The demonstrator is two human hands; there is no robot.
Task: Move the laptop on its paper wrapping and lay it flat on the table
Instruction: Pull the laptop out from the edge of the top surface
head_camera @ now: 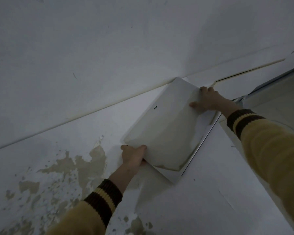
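Note:
A closed white laptop point(161, 126) with a small dark logo on its lid sits at an angle near the middle of the view, its far corner close to the wall. White paper wrapping point(200, 122) lies under it and shows along its right side. My left hand point(133, 156) grips the laptop's near left edge, fingers curled over the lid. My right hand point(206, 100) holds the far right edge, thumb on the lid. Both sleeves are yellow with dark striped cuffs.
The white table point(202, 209) has peeling paint and brown patches point(81, 167) at the lower left. A white wall point(109, 48) rises right behind it. At the right, the table ends at an edge point(231, 133), with a metal frame point(268, 82) beyond.

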